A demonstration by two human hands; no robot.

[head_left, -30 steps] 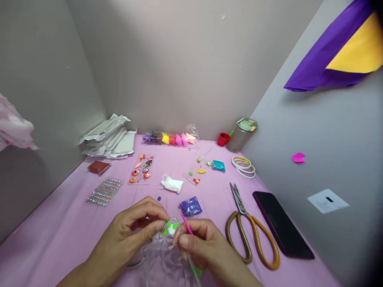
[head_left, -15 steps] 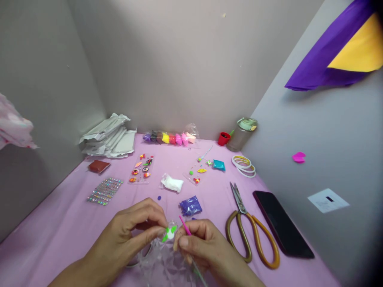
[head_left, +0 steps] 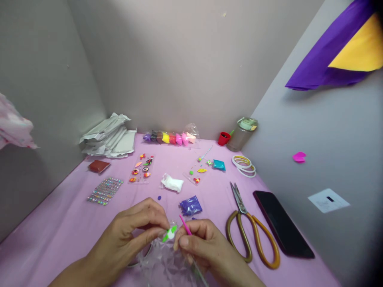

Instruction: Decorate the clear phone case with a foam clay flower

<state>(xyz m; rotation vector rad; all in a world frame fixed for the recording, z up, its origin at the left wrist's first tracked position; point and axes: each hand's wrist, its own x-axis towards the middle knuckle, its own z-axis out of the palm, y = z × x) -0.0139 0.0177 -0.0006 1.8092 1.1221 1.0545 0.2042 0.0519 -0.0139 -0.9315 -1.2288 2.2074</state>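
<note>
Head view: white clay ball [head_left: 170, 234] edged with green pieces [head_left: 165, 238].

Scissors [head_left: 253, 235]: polished steel blades [head_left: 237, 198], glossy gold-toned plastic handles [head_left: 231, 235]. Table cover: matt pink cloth [head_left: 74, 235]. Foreground sheet: crinkled clear plastic [head_left: 167, 265]. Phone: smooth, glossy black [head_left: 283, 223].

Bare left hand [head_left: 128, 235], bare right hand [head_left: 203, 247]

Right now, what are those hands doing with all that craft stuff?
A person's left hand pinches a small white piece with green bits above crumpled clear plastic. The right hand holds a thin pink stick beside it. Gold-handled scissors and a black phone lie to the right on the pink tablecloth.
</note>
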